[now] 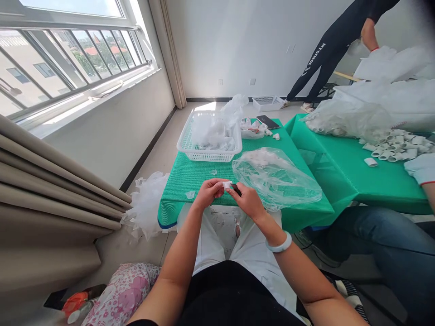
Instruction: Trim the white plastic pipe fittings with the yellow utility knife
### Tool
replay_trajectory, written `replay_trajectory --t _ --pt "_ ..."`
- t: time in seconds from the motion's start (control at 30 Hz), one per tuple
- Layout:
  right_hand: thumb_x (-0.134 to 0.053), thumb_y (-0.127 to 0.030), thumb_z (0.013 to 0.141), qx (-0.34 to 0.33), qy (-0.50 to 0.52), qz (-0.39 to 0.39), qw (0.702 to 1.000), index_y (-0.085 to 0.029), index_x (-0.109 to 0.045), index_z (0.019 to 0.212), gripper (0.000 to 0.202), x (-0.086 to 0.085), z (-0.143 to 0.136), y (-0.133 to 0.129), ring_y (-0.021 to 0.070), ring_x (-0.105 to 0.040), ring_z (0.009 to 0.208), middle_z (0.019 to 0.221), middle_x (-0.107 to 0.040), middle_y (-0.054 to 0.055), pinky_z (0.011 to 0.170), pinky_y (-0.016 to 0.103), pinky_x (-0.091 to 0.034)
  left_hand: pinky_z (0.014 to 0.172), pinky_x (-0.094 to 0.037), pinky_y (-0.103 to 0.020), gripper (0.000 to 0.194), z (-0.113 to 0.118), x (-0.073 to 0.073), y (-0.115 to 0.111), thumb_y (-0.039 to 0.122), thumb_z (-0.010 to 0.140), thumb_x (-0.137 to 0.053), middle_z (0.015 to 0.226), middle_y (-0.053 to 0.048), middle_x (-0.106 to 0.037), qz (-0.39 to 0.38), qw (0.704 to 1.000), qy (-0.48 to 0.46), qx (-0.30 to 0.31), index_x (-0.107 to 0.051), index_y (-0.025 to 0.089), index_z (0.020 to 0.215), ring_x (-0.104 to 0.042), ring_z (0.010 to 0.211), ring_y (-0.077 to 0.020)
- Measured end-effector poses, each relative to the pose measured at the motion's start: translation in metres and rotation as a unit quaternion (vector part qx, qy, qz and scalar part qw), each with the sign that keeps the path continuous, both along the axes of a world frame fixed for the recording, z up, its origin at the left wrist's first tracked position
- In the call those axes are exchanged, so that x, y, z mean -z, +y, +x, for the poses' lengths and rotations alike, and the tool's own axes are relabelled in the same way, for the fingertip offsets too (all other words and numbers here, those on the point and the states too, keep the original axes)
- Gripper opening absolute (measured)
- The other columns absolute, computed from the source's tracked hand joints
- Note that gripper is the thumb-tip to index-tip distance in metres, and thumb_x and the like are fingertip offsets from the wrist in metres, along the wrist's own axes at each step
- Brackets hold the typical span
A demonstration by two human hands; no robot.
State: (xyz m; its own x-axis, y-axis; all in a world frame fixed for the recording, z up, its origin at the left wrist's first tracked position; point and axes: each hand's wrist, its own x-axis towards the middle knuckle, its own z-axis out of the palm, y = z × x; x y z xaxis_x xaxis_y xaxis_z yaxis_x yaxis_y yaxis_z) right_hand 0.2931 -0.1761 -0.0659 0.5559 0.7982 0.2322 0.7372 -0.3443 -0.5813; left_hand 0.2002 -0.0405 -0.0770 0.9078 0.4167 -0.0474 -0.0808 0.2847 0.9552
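Note:
Close over the near edge of the green-covered table [204,179], my two hands meet. My left hand [208,194] is closed, pinching a small white plastic pipe fitting [227,184] between thumb and fingers. Wrapped round a dark-handled tool [235,189], my right hand [251,203] holds its tip against the fitting; the blade or working end is too small to make out. A clear plastic bag [285,181] with whitish pieces inside lies just right of my hands. Small clear plastic scraps, one a flat piece [190,194], rest on the cloth to the left.
A white basket [210,157] of clear plastic bags stands on the table's far left. Behind are a dark tablet-like object [268,122] and loose fittings. On the right table lies a pile of white fittings [396,147]; a co-worker's arm and a standing person are beyond. Crumpled plastic [147,203] lies on the floor.

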Motion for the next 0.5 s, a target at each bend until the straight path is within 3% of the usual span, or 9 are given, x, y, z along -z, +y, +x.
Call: replay_trajectory --t 0.3,0.5 --pt "-0.035 -0.052 0.091 -0.090 -0.075 -0.111 0.987 -0.021 -0.051 0.069 0.041 -0.019 0.013 0.001 0.0154 -0.052 0.054 0.062 -0.060 0.003 0.049 0.026 -0.020 0.040 -0.024 -0.020 0.036 0.003 0.003 -0.002 0.044 0.067 -0.065 0.045 0.004 -0.047 0.048 0.998 0.014 -0.045 -0.069 0.010 0.080 -0.036 0.039 -0.0048" --pt "-0.035 -0.046 0.092 -0.099 -0.082 -0.102 0.986 -0.020 -0.055 0.070 0.039 -0.018 0.010 0.000 0.0145 -0.053 0.055 0.063 -0.062 0.003 0.050 0.025 -0.022 0.041 -0.029 -0.020 0.035 0.001 0.007 0.000 0.042 0.073 -0.059 0.042 0.004 -0.048 0.084 0.996 0.013 -0.037 -0.070 0.010 0.084 -0.040 0.039 -0.0062"
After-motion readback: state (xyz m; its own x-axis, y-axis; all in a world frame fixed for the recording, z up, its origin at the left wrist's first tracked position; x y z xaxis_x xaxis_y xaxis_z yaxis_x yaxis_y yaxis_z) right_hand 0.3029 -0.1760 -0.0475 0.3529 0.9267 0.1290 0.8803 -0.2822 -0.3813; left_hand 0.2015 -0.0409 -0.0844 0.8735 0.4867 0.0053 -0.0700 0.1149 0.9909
